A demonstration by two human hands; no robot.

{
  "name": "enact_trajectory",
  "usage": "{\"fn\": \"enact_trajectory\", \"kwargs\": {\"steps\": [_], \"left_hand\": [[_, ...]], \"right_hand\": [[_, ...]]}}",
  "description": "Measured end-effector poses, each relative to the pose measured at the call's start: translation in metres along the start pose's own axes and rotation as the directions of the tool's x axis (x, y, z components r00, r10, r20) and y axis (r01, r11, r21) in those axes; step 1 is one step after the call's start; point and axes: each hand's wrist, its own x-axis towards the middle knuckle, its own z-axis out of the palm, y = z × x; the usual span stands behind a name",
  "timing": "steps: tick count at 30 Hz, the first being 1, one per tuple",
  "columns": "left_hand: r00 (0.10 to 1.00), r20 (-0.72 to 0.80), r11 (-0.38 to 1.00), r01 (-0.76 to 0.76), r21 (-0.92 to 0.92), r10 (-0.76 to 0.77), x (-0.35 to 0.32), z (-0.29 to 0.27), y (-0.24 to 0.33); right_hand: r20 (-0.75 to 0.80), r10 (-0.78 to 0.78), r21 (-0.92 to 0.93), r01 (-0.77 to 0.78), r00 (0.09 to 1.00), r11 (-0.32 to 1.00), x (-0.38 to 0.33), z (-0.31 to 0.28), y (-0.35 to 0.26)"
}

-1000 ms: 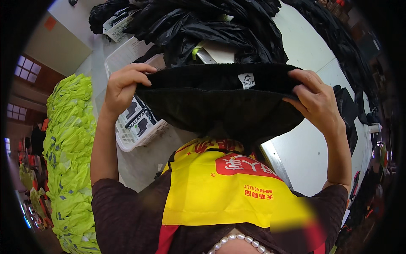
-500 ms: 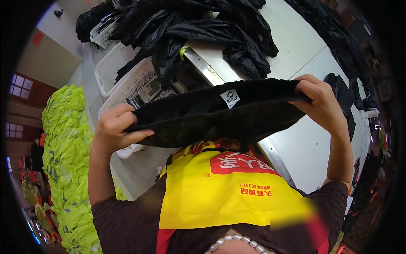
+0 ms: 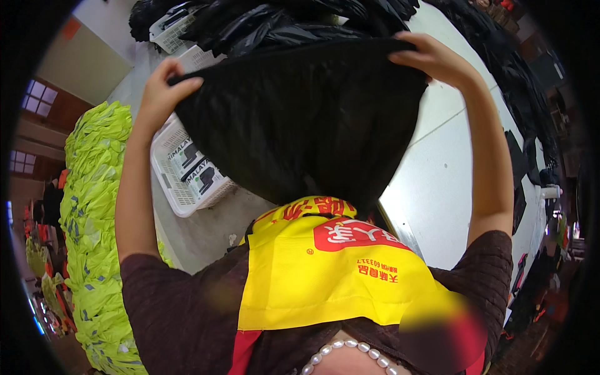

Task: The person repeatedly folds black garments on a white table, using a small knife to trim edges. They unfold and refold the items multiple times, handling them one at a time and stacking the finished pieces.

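Observation:
A dark, soft black garment [image 3: 303, 119] is stretched between my hands, its top edge pulled nearly straight and its body hanging toward my apron. My left hand [image 3: 161, 94] pinches the left end of that edge between thumb and fingers. At the opposite end, my right hand [image 3: 433, 59] grips the edge the same way. The lower part of the garment runs down behind the top of the yellow apron [image 3: 325, 275]. What kind of garment it is cannot be made out.
White plastic baskets [image 3: 181, 211] with packaged items stand left of the garment. Shiny black garments [image 3: 269, 22] are heaped beyond it on the pale table [image 3: 447, 147]. Folded yellow-green garments [image 3: 94, 237] form a tall pile at the left. More black cloth [image 3: 525, 81] lies along the right side.
Both hands have risen and moved farther away, lifting the garment's edge. Its inner label no longer shows, and its broad black outer side now hangs in view.

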Motion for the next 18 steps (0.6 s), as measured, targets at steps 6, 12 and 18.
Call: {"fn": "enact_trajectory", "kwargs": {"steps": [6, 12, 18], "left_hand": [[0.968, -0.210, 0.653, -0.072, -0.754, -0.136, 0.014, 0.055, 0.101], [0.993, -0.120, 0.525, -0.099, -0.846, -0.006, -0.001, 0.117, 0.160], [0.940, -0.140, 0.358, -0.252, -0.899, 0.311, -0.008, 0.132, 0.119]], "right_hand": [[-0.282, -0.200, 0.187, 0.258, 0.938, 0.948, 0.031, 0.010, -0.082], [-0.302, -0.734, -0.185, 0.718, 0.608, 0.671, -0.001, 0.041, -0.116], [-0.313, -0.451, -0.011, 0.472, 0.836, 0.881, 0.005, 0.039, -0.073]]}}
